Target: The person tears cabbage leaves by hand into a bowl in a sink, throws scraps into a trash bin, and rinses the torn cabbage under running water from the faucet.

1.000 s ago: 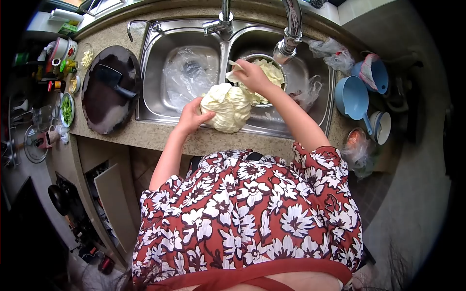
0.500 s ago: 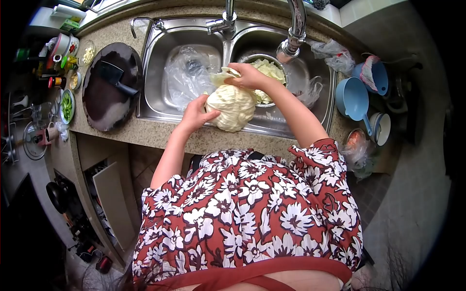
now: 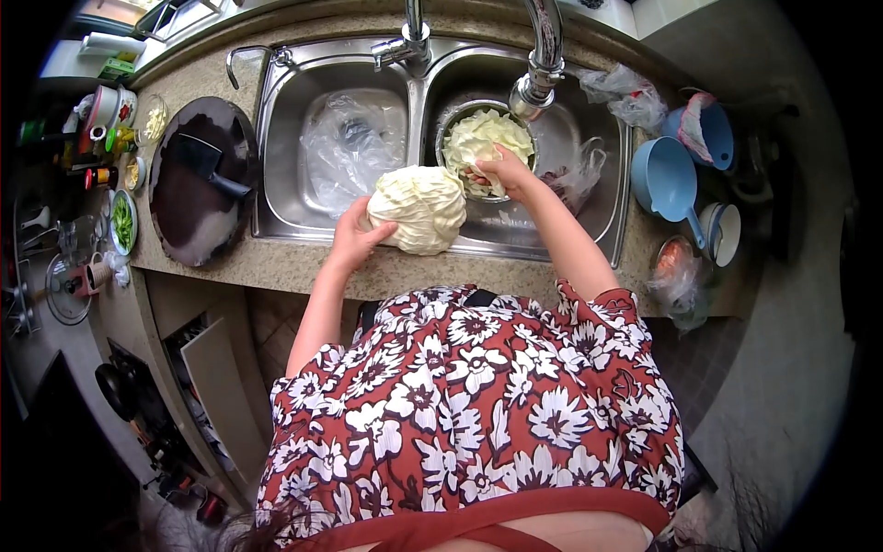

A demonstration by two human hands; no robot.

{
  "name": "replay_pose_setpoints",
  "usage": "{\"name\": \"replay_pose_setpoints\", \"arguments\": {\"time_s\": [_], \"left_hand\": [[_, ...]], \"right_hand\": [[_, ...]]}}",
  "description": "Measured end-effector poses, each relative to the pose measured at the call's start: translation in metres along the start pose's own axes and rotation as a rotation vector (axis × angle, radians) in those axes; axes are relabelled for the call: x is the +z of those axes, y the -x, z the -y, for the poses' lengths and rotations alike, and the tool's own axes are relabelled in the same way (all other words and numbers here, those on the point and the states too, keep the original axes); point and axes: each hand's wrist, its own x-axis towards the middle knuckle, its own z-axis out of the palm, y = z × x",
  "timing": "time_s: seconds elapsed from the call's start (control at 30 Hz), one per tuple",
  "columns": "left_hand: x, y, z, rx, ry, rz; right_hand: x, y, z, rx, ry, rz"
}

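Note:
My left hand (image 3: 354, 237) grips the left side of a pale cabbage head (image 3: 418, 212), which is held at the sink's front edge. My right hand (image 3: 504, 173) is over a round metal bowl (image 3: 441, 152) in the right basin. A torn cabbage leaf (image 3: 478, 155) is between its curled fingers, partly hidden by them. Loose cabbage pieces (image 3: 492, 127) fill the bowl beneath.
A clear plastic bag (image 3: 345, 152) lies in the left basin. The faucet (image 3: 543, 64) hangs over the right one. On the left counter a cleaver (image 3: 204, 164) rests on a dark round board (image 3: 189, 225). Blue ladle (image 3: 662, 175) and plastic bags sit at right.
My right hand has moved from the top of the cabbage head down to the bowl, carrying a torn leaf. The cabbage head stays in my left hand, its top now uncovered.

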Motion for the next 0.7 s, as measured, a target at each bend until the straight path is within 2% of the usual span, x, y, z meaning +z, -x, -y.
{"name": "replay_pose_setpoints", "arguments": {"time_s": [0.07,0.13,0.17,0.27,0.37,0.47,0.5,0.57,0.7], "left_hand": [[-0.001,0.0,0.002,-0.035,0.039,0.001],[-0.003,0.002,0.002,0.029,-0.058,-0.019],[-0.005,0.004,0.001,0.03,-0.061,-0.015],[-0.011,0.006,0.002,0.01,-0.097,-0.031],[-0.02,-0.002,-0.005,-0.22,-0.088,-0.006],[-0.028,-0.011,-0.005,-0.187,-0.115,0.041],[-0.031,-0.014,-0.012,-0.303,-0.132,0.067],[-0.032,-0.015,-0.027,-0.32,-0.174,0.074],[-0.036,-0.02,-0.026,-0.336,-0.226,0.087]], "right_hand": [[-0.004,0.01,0.005,0.002,-0.027,-0.059],[-0.004,0.018,0.01,-0.085,-0.083,-0.041],[-0.001,0.022,0.01,-0.092,-0.08,-0.106],[-0.008,0.024,0.004,-0.099,-0.113,-0.076],[-0.005,0.031,0.0,-0.068,-0.065,-0.137],[0.002,0.036,-0.004,-0.096,-0.063,-0.167],[0.005,0.038,-0.007,-0.093,-0.063,-0.164],[0.013,0.037,-0.01,-0.103,-0.074,-0.22],[0.02,0.026,-0.023,-0.127,-0.051,-0.169]]}}
